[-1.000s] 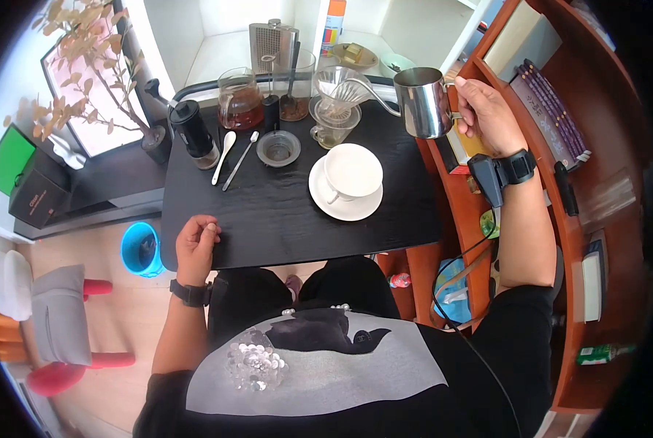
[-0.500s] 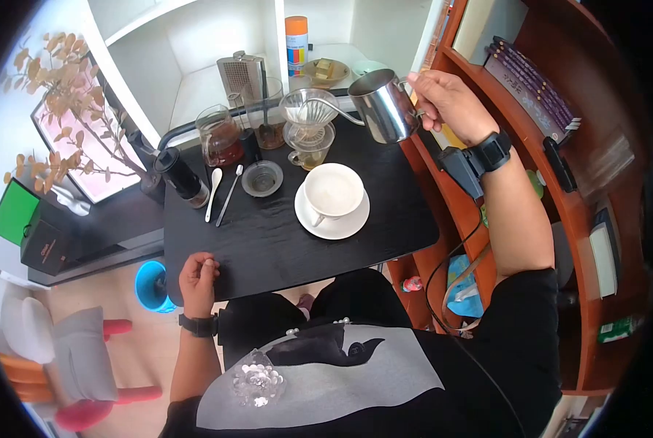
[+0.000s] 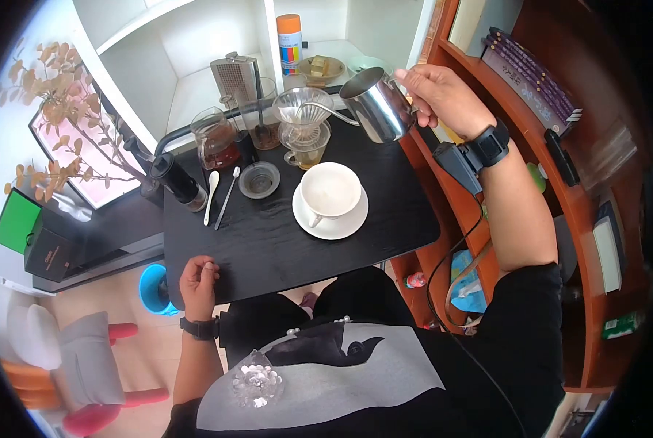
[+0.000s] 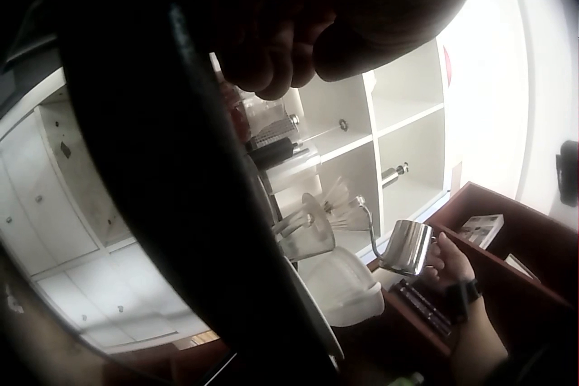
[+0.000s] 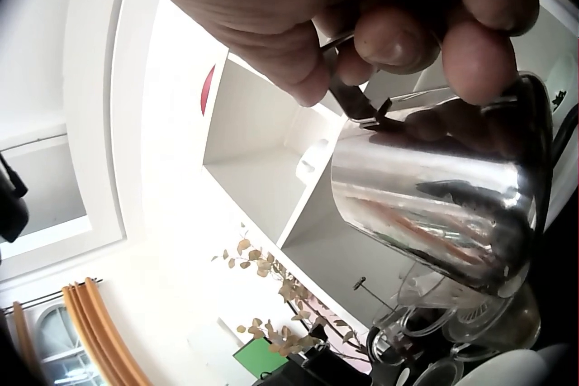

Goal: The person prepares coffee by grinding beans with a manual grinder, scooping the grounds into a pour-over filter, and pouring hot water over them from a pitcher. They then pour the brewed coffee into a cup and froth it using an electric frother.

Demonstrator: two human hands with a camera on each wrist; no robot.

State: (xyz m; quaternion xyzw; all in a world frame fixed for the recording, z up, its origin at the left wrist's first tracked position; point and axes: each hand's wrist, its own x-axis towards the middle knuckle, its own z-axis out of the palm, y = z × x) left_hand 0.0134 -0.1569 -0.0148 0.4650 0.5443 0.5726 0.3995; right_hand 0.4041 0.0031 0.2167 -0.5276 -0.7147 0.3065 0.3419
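My right hand [image 3: 447,98] grips the handle of a steel gooseneck kettle [image 3: 382,111] and holds it up, tilted to the left. The kettle's thin spout reaches over a clear ribbed glass coffee dripper [image 3: 290,115]. Under the dripper stands a small handled glass server [image 3: 313,155] with a little amber liquid at its bottom. In front of it a white cup [image 3: 331,190] sits on a white saucer [image 3: 348,228]. My left hand [image 3: 198,285] rests at the table's front left edge, fingers loosely curled, holding nothing. In the right wrist view, fingers wrap the handle of the kettle [image 5: 434,187].
On the black table [image 3: 290,255] lie a white spoon [image 3: 211,197], a thin metal stirrer [image 3: 228,197] and a grey round dish [image 3: 259,180]. Behind them stand a black hand grinder [image 3: 177,179] and a glass jug [image 3: 215,142] of reddish liquid. A wooden bookshelf [image 3: 451,212] borders the right.
The kettle has tipped further, its spout now extending over the dripper. The head view has swung, so the tabletop sits lower and further left. My left hand has stayed at the table edge.
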